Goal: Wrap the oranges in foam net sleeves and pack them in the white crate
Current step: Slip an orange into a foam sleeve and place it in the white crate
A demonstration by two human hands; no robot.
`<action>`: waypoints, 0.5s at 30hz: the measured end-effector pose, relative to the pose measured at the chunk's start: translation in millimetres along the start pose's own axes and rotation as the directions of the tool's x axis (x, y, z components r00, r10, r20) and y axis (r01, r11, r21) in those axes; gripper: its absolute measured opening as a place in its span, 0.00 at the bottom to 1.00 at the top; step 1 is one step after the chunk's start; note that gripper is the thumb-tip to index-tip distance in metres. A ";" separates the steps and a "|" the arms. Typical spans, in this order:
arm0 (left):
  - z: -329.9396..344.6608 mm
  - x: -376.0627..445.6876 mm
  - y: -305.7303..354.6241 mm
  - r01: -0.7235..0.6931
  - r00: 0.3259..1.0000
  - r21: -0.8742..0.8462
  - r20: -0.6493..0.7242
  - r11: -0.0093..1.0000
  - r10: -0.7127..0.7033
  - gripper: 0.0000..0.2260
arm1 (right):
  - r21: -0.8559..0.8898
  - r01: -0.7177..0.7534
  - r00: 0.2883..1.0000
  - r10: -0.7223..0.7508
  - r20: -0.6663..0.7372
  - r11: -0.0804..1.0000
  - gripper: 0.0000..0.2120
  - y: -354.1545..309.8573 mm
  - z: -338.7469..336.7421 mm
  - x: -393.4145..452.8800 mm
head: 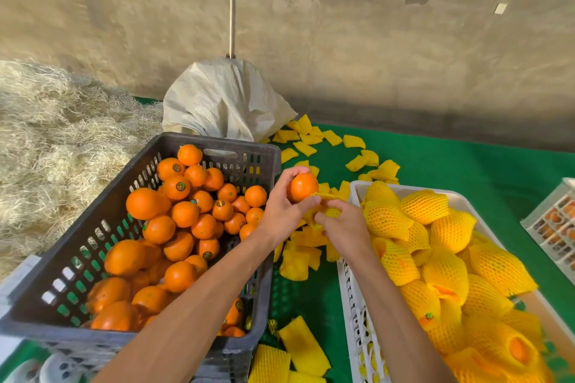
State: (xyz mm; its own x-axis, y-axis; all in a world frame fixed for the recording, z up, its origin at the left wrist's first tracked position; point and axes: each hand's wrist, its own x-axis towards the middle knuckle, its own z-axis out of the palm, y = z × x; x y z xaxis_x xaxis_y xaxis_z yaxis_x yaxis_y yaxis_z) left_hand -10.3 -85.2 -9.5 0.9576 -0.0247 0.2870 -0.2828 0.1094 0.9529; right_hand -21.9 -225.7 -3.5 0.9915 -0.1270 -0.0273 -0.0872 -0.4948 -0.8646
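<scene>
Bare left hand (281,211) grips smooth round orange (303,186).

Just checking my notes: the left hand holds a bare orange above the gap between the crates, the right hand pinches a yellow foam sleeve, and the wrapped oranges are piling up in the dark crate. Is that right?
One slip: the wrapped oranges lie in the white crate, as the head view shows; the dark crate holds bare ones. The left hand does hold a bare orange, and the right hand pinches a foam sleeve.

A rough fruit-packing shed — bare concrete wall (342,40); straw heap (56,140); crates (199,140) on green matting (451,165).
</scene>
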 end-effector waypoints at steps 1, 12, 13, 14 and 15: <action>-0.1 0.3 0.6 0.006 1.000 -0.006 0.001 1.000 -0.006 0.23 | 0.019 0.022 0.999 -0.021 -0.050 1.000 0.17 0.8 0.4 -0.1; -7.0 2.6 8.3 0.173 0.971 -0.255 -0.119 0.951 -0.208 0.31 | -0.607 0.057 0.977 -0.170 -0.130 0.792 0.33 10.1 -5.3 5.0; -6.3 1.6 9.6 0.168 0.973 -0.212 -0.121 0.963 -0.196 0.28 | -0.640 0.058 0.982 -0.159 -0.102 0.767 0.37 9.4 -5.7 6.4; -5.3 0.5 10.3 0.147 0.981 -0.161 -0.104 0.976 -0.165 0.23 | -0.663 0.056 0.987 -0.142 -0.076 0.747 0.40 8.4 -6.6 7.6; -4.3 -0.7 9.5 0.127 0.989 -0.123 -0.067 0.984 -0.136 0.19 | -0.675 0.061 0.990 -0.128 -0.050 0.735 0.43 7.0 -7.3 9.0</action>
State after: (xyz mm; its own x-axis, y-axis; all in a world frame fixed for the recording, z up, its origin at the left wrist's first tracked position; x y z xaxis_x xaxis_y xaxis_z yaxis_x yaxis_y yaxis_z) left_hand -13.4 -79.9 -1.1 0.9886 0.0270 0.1479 -0.1502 0.2267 0.9623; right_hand -14.4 -236.7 -6.2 0.9884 -0.1055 0.1089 -0.0687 -0.9519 -0.2985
